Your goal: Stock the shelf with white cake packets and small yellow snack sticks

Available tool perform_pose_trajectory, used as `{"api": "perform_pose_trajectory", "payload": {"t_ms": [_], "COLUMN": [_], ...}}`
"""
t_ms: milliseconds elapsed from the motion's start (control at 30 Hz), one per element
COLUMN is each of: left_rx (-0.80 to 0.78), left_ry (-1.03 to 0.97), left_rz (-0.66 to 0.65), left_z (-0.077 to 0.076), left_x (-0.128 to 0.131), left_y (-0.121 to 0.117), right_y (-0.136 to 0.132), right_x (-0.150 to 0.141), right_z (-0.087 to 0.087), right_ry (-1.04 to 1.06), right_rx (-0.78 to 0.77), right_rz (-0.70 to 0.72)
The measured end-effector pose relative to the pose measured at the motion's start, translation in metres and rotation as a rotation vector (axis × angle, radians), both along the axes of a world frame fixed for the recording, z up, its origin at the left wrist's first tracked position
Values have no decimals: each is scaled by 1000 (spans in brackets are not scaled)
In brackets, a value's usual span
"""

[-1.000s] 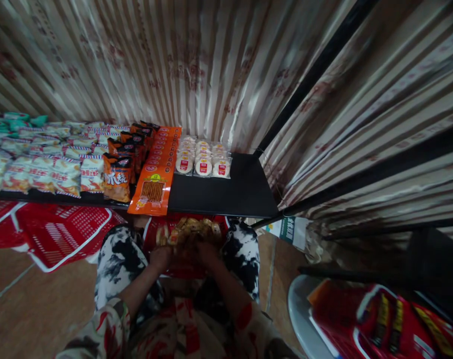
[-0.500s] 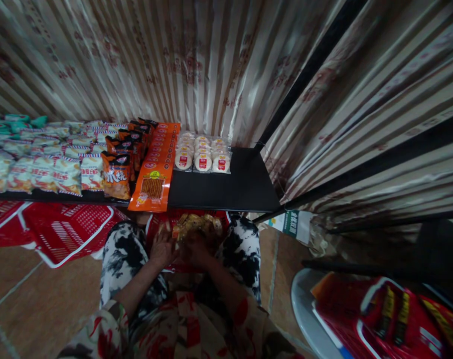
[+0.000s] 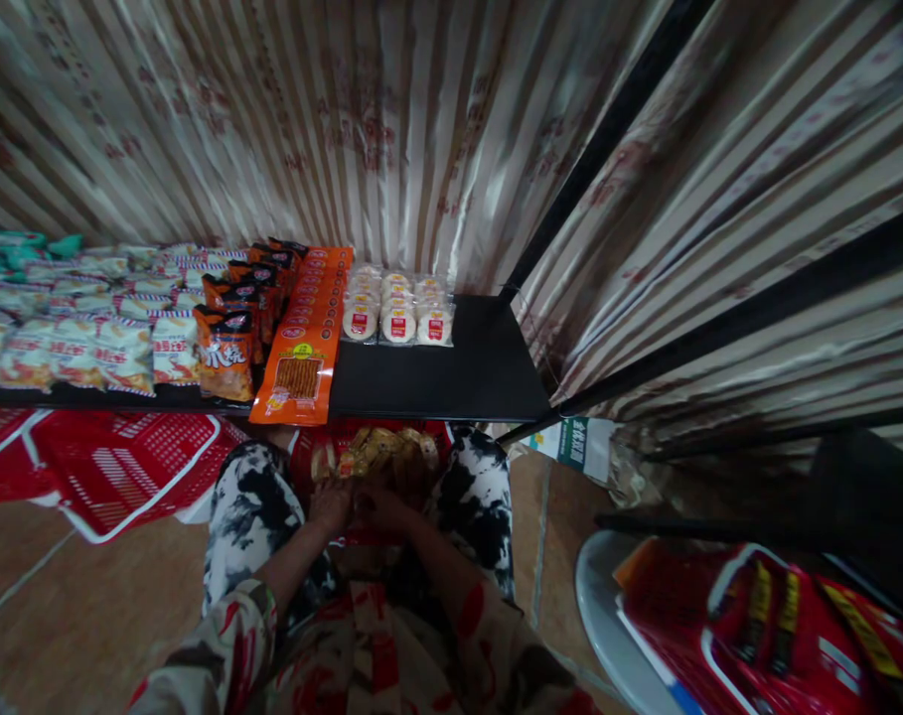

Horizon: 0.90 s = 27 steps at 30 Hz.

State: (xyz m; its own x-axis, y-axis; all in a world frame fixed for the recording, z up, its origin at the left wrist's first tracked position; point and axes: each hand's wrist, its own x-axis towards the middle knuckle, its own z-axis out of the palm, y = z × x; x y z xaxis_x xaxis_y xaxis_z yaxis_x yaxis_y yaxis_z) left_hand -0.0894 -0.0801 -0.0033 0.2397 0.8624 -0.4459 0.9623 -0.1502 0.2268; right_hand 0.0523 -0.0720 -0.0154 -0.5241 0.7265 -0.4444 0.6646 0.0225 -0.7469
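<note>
Between my knees is a red basket [image 3: 296, 459] with several gold-coloured snack packets [image 3: 380, 449] in it. My left hand [image 3: 330, 504] is at the basket's near side, fingers curled in at the near edge of the packets. Close beside it, my right hand [image 3: 382, 508] is bent inward with its fingers bunched in shadow. What either hand holds is too dark to make out. Above the basket, a black shelf [image 3: 488, 372] carries clear-wrapped round white crackers [image 3: 398, 323] in rows. A long orange snack bag [image 3: 302, 343] lies to their left.
Orange-black bags [image 3: 225, 356], white snack bags [image 3: 123, 353] and green packets [image 3: 23, 246] fill the shelf's left part. More red baskets [image 3: 134, 477] sit below. Black poles [image 3: 600, 164] rise at right before a striped curtain [image 3: 391, 119]. A grey tub [image 3: 600, 616] holds red packages [image 3: 786, 626].
My left hand has drawn back towards me, off the packets, and its spread fingers have curled in. My right hand has also pulled back slightly. The view has shifted a little.
</note>
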Motion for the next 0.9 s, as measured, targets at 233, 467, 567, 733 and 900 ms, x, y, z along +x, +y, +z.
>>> {"api": "perform_pose_trajectory", "payload": {"t_ms": [233,467,567,733,900], "left_rx": [-8,147,183,164,199], "left_ry": [6,-81,-152,-246,-386], "left_rz": [55,172,251,462,555], "left_z": [-1,19,31,46,60], "left_x": [-3,-3,-1,2,8], "left_y": [6,12,17,24,31], "right_y": [1,4,5,9,14], "right_x": [-3,1,5,12,21], "right_z": [-13,-7,0,11,22], "right_ry": [71,73,97,235,345], "right_rx": [-85,2,80,172,104], "right_rz": [38,-125,-243,-522,-611]}}
